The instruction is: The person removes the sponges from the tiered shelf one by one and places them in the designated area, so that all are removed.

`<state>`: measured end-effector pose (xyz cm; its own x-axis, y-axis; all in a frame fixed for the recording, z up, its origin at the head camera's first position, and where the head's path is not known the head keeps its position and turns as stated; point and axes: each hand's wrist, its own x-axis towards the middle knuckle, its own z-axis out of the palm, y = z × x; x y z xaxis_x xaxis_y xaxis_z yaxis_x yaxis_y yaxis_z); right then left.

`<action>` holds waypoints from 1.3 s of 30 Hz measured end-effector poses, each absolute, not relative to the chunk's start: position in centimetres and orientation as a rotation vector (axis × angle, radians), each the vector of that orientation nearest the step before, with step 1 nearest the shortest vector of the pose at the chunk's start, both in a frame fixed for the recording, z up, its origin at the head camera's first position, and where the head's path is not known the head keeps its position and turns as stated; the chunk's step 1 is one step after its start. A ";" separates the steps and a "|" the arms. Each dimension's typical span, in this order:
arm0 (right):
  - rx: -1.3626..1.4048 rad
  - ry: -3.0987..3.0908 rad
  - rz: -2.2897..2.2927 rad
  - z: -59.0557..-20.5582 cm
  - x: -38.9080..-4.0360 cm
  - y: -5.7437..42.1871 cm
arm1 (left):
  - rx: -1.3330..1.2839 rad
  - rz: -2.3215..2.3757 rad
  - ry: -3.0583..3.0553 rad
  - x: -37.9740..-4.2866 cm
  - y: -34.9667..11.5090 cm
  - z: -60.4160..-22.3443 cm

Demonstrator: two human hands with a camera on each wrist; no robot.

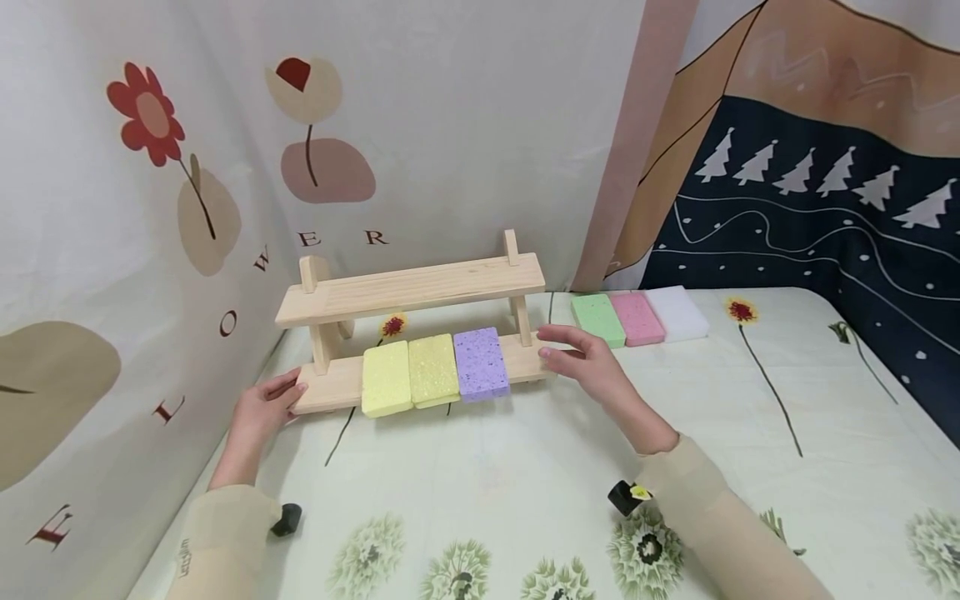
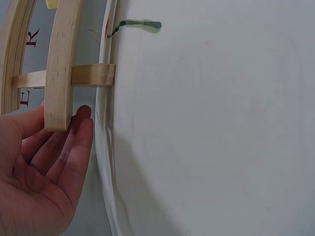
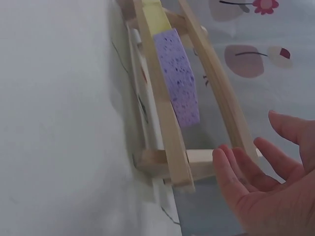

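A two-tier wooden shelf (image 1: pixel 412 292) stands against the back cloth. On its lower board lie two yellow sponges (image 1: pixel 387 379) (image 1: pixel 433 371) and a speckled purple sponge (image 1: pixel 482 363), side by side. My left hand (image 1: pixel 262 408) grips the left end of the lower board, thumb above and fingers beneath; the left wrist view shows the board end (image 2: pixel 59 98) between them. Beside the shelf's right end, my right hand (image 1: pixel 588 362) has its fingers loosely bent and spread. In the right wrist view that hand (image 3: pixel 270 182) holds nothing, its fingertips near the boards.
To the right of the shelf, a green sponge (image 1: pixel 598 320), a pink sponge (image 1: pixel 636 317) and a white sponge (image 1: pixel 677 313) lie in a row on the flower-printed cloth (image 1: pixel 495 483). Printed cloth walls (image 1: pixel 465 125) rise behind and at the left.
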<state>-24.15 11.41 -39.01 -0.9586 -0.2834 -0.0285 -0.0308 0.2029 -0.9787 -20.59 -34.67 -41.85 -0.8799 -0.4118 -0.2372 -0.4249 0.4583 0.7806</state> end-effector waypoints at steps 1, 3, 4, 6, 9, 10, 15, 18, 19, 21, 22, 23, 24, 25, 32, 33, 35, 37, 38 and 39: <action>-0.318 2.271 -1.833 -39.1 -24.0 11.2 | -0.764 1.436 2.669 -20.6 -34.7 -41.9; -0.355 2.253 -1.837 -39.4 -23.8 10.7 | -0.756 1.436 2.674 -20.6 -34.8 -42.0; -0.375 2.245 -1.838 -39.5 -23.8 10.5 | -0.756 1.437 2.672 -20.6 -34.8 -42.0; -0.417 2.226 -1.842 -39.8 -23.7 10.0 | -0.758 1.437 2.674 -20.7 -34.8 -42.0; -0.446 2.185 -1.851 -40.2 -23.5 9.5 | -0.763 1.440 2.670 -20.7 -34.9 -42.0; -0.448 2.175 -1.854 -40.3 -23.4 9.3 | -0.765 1.436 2.670 -20.7 -34.9 -42.0; -0.461 2.118 -1.878 -41.0 -23.3 8.5 | -0.751 1.427 2.676 -20.7 -34.9 -42.0; -0.464 2.114 -1.881 -41.3 -23.3 8.2 | -0.750 1.431 2.672 -20.7 -34.8 -42.0; -0.461 2.121 -1.878 -41.4 -23.4 8.1 | -0.752 1.431 2.671 -20.7 -34.8 -42.0; -0.452 2.133 -1.875 -41.5 -23.3 7.9 | -0.757 1.429 2.671 -20.8 -34.8 -41.9; -0.446 2.136 -1.875 -41.6 -23.3 7.8 | -0.757 1.426 2.673 -20.8 -34.7 -41.9; -0.444 2.140 -1.875 -41.6 -23.3 7.7 | -0.759 1.421 2.675 -20.8 -34.7 -41.9; -0.439 2.144 -1.878 -41.7 -23.3 7.5 | -0.760 1.418 2.676 -20.9 -34.7 -41.9; -0.432 2.149 -1.880 -41.7 -23.3 7.4 | -0.762 1.415 2.677 -20.9 -34.7 -41.9; -0.389 2.252 -1.853 -41.9 -23.1 6.8 | -0.749 1.422 2.686 -20.7 -34.8 -41.9; -0.380 2.273 -1.836 -41.9 -23.1 6.7 | -0.748 1.422 2.687 -20.7 -34.8 -42.0; -0.364 2.301 -1.812 -42.0 -23.0 6.5 | -0.749 1.423 2.688 -20.7 -34.8 -42.0; -0.353 2.320 -1.798 -42.1 -23.0 6.3 | -0.752 1.425 2.686 -20.7 -34.8 -42.0; -0.346 2.325 -1.798 -42.1 -23.0 6.2 | -0.754 1.426 2.686 -20.7 -34.8 -42.0; -0.335 2.326 -1.802 -42.1 -23.0 6.1 | -0.757 1.428 2.685 -20.7 -34.7 -42.0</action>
